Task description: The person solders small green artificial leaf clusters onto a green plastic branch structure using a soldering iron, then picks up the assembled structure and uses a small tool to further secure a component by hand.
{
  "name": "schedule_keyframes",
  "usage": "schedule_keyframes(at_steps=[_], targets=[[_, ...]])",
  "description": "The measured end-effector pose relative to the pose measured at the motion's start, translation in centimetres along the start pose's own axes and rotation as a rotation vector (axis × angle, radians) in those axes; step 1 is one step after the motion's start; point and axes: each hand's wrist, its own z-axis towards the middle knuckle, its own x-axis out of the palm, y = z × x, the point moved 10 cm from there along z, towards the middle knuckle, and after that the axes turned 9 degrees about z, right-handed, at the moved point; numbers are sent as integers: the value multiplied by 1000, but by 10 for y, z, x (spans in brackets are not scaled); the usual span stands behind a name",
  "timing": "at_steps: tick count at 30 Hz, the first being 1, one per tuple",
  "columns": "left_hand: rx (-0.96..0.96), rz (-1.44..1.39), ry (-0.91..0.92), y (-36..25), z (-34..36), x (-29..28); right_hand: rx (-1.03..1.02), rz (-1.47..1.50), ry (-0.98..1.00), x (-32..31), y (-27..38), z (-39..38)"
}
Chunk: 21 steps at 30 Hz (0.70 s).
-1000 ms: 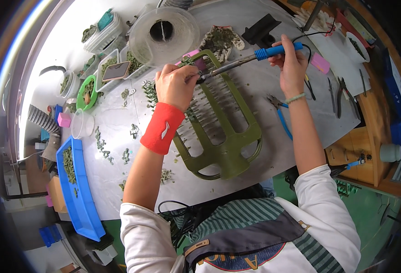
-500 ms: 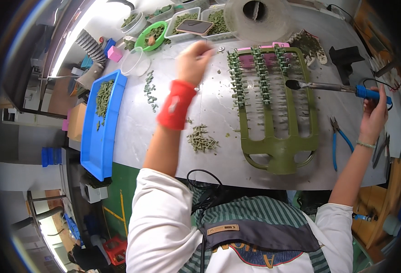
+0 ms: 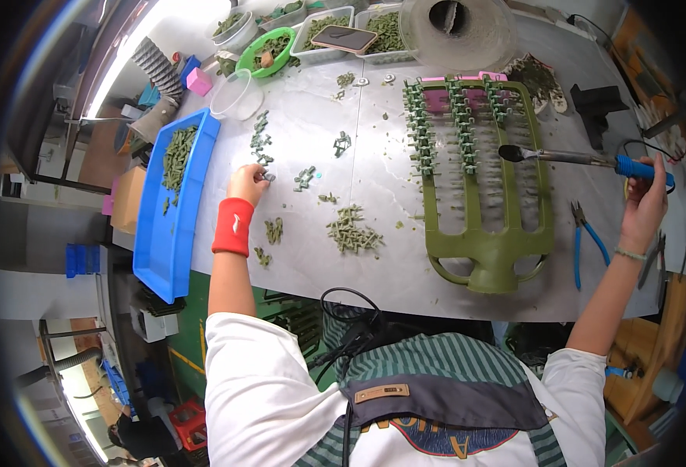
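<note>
My left hand [image 3: 246,185], below a red wristband, is at the lower end of a row of small dark-green pieces [image 3: 261,138]. Its fingertips are pinched on a small grey-green piece [image 3: 269,177]. In my right hand [image 3: 643,212] is a soldering iron [image 3: 572,156] with a blue handle and a dark, spoon-like tip. That tip hovers over an olive-green pronged frame [image 3: 489,272]. Rows of dark-green pieces [image 3: 463,128] sit on the frame's upper part; thin prongs show bare lower down. Between my hands lies a heap of olive pieces [image 3: 353,231].
A blue tray [image 3: 146,253] stands at the left. Along the back are a green bowl [image 3: 287,43], clear tubs [image 3: 393,56], a phone [image 3: 344,38] and a large round translucent container [image 3: 467,50]. Blue-handled pliers [image 3: 578,241] lie near my right forearm. Small clusters [image 3: 304,179] dot the table.
My left hand has come down and left from the back of the table to the row of dark-green pieces. My right hand still holds the iron over the frame. The view has shifted slightly.
</note>
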Motion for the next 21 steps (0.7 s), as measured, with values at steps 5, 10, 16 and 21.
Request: schedule_keyframes(at_steps=[5,10,16,21], targets=[[-8,-111,-119,-34,7,-25,34,-11,-40,-7,-5,-2],[363,-896,-9,-230,-13,-67,13,32,-74,-5,3,-6],[720,-745,-214,-388,-50,-92,-48,66,-53,-5,0,1],[725,-470,-422,-418,-43,-80,-6,120,-39,1,-21,3]])
